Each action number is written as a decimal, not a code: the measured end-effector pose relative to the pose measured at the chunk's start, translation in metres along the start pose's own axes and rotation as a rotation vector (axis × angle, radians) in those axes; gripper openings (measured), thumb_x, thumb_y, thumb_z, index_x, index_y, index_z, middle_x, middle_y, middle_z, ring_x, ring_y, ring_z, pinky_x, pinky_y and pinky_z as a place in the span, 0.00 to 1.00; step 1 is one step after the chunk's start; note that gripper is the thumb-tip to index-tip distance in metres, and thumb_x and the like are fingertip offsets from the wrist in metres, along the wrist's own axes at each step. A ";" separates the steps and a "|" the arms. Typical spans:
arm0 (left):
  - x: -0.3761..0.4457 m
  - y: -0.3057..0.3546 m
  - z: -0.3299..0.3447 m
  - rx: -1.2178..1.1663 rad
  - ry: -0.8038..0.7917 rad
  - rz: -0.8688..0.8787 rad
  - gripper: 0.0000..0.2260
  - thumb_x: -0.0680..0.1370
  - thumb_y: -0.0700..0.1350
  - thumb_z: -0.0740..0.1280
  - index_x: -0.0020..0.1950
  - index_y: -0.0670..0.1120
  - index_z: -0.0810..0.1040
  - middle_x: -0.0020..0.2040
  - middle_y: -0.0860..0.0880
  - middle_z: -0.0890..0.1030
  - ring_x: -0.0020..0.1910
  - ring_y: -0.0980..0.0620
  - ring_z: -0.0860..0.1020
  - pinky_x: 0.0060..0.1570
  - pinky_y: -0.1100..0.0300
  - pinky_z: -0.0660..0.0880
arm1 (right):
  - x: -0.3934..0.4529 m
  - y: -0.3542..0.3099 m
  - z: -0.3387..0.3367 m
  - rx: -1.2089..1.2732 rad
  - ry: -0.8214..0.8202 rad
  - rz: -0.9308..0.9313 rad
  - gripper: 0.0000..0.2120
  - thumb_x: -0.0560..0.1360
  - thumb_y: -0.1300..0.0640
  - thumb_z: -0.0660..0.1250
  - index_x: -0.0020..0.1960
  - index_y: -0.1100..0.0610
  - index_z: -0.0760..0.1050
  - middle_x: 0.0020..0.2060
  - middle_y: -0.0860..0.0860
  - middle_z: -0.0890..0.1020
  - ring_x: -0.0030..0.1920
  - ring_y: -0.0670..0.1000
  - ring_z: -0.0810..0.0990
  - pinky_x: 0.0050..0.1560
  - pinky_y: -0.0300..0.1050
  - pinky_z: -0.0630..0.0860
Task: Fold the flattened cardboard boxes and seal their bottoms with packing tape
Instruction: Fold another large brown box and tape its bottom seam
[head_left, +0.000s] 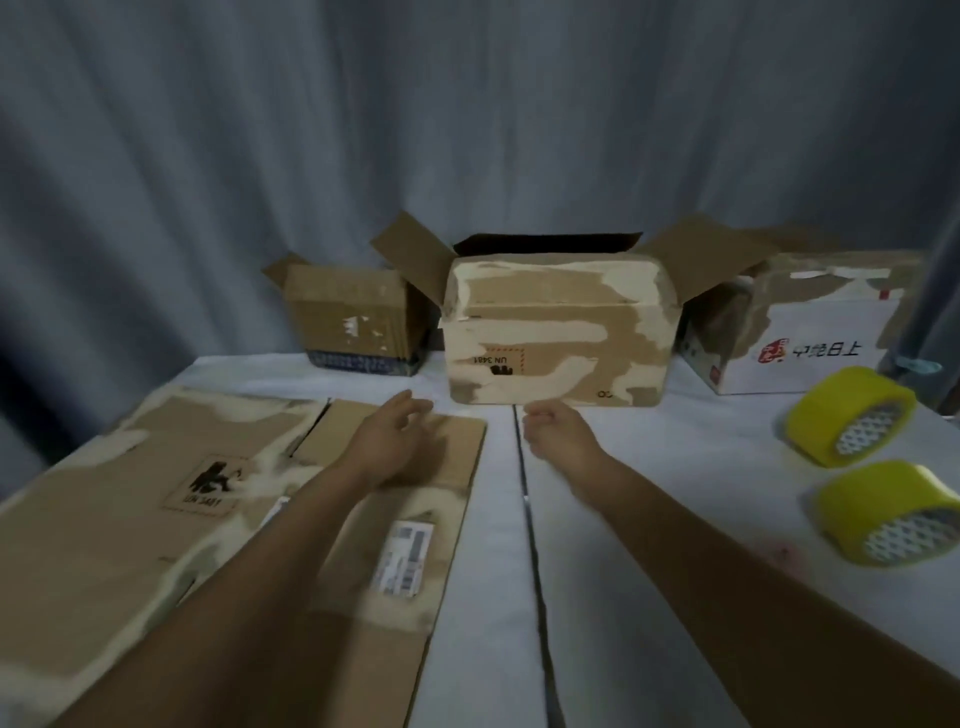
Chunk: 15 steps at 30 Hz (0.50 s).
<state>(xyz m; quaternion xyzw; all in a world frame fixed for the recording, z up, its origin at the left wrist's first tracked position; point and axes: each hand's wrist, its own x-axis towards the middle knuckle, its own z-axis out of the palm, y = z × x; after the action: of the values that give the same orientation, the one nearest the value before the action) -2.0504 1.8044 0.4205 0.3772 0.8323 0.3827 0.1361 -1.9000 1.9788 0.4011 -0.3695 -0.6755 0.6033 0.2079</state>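
Note:
A flattened cardboard box (156, 509) with a shipping label lies on the left half of the table. My left hand (395, 436) hovers over its far right corner, fingers relaxed and holding nothing. My right hand (550, 426) is just right of it over the white table, fingers loosely curled and empty. Directly beyond both hands stands an assembled box (561, 338) with its top flaps open. Two rolls of yellow packing tape (852, 421) (893, 514) lie at the right.
A smaller assembled brown box (353, 317) stands at the back left and a white printed box (810, 338) at the back right. A dark seam (530, 519) runs down the white table (675, 493). A grey curtain hangs behind.

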 end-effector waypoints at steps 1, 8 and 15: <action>-0.012 -0.011 -0.014 0.039 0.026 -0.032 0.14 0.82 0.41 0.61 0.68 0.47 0.75 0.77 0.49 0.62 0.70 0.47 0.69 0.67 0.56 0.66 | -0.007 -0.002 0.019 0.014 -0.072 0.052 0.10 0.74 0.59 0.65 0.55 0.52 0.74 0.49 0.56 0.79 0.47 0.55 0.77 0.49 0.48 0.74; -0.115 -0.089 -0.099 0.354 0.155 -0.201 0.10 0.77 0.45 0.68 0.56 0.43 0.80 0.55 0.44 0.81 0.55 0.44 0.79 0.45 0.59 0.67 | -0.043 -0.003 0.085 -0.076 -0.078 0.135 0.22 0.75 0.57 0.64 0.68 0.57 0.66 0.58 0.58 0.75 0.52 0.56 0.77 0.47 0.49 0.77; -0.144 -0.111 -0.079 0.475 0.163 -0.108 0.14 0.83 0.43 0.56 0.64 0.41 0.77 0.68 0.40 0.74 0.65 0.42 0.72 0.65 0.49 0.69 | -0.084 -0.012 0.090 0.282 -0.138 0.357 0.06 0.80 0.61 0.60 0.49 0.60 0.75 0.41 0.56 0.80 0.39 0.55 0.78 0.36 0.46 0.76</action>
<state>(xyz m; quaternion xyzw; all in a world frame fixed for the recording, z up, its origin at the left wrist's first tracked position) -2.0519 1.6097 0.3826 0.3216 0.9260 0.1977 -0.0035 -1.9143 1.8558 0.4101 -0.4083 -0.5210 0.7427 0.1011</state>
